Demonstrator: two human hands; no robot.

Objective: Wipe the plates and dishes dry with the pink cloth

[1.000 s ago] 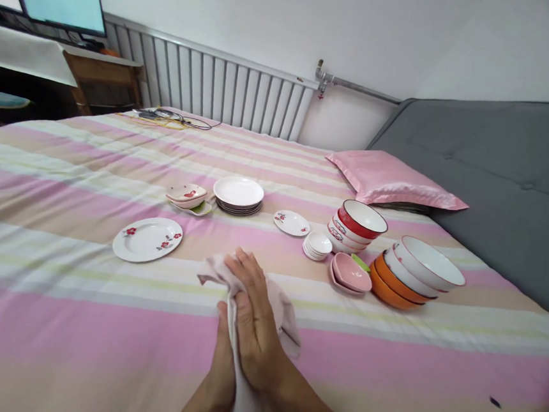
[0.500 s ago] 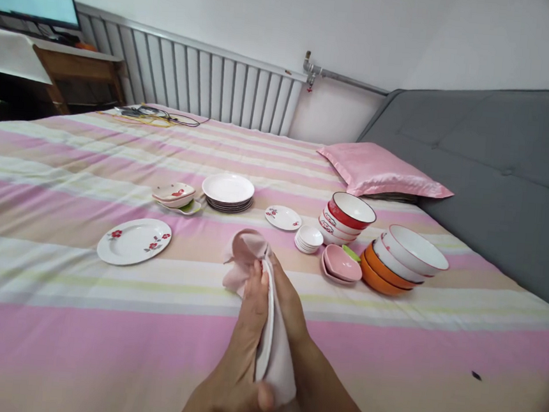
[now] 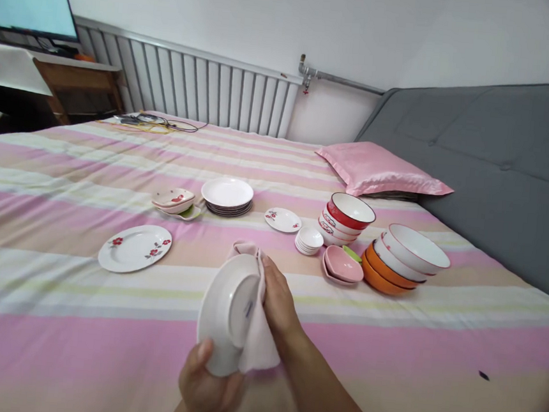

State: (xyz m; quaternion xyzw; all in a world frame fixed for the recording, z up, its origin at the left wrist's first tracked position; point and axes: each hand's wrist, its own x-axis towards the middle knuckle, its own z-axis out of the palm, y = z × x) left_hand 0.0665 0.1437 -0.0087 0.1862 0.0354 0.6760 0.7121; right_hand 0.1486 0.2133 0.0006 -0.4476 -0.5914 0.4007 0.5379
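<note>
My left hand [image 3: 206, 383] is closed on the lower rim of a white plate [image 3: 215, 306], its thumb on the underside. The plate is tilted on edge, showing its foot ring and a small blue mark. My right hand [image 3: 280, 299] grips a pale pink cloth [image 3: 260, 342] against the plate's right side; its fingers are partly hidden behind the cloth. Part of the cloth shows above the plate's top rim. On the bed to the left lies a flowered white plate [image 3: 133, 251]; beyond my hands sits a small flowered plate [image 3: 283, 219].
Behind stand a plate stack [image 3: 227, 192] and heart-patterned dishes [image 3: 173, 198]. To the right are small white dishes [image 3: 309, 240], pink bowls [image 3: 343, 263], red-and-white bowls [image 3: 348, 215] and orange and white bowls [image 3: 388, 274]. A pink pillow [image 3: 383, 167] lies by the grey headboard [image 3: 501, 136].
The held plate has turned so its underside faces me. My left hand has moved from flat against the plate's side to gripping its lower rim. The cloth stays on the plate with my right hand.
</note>
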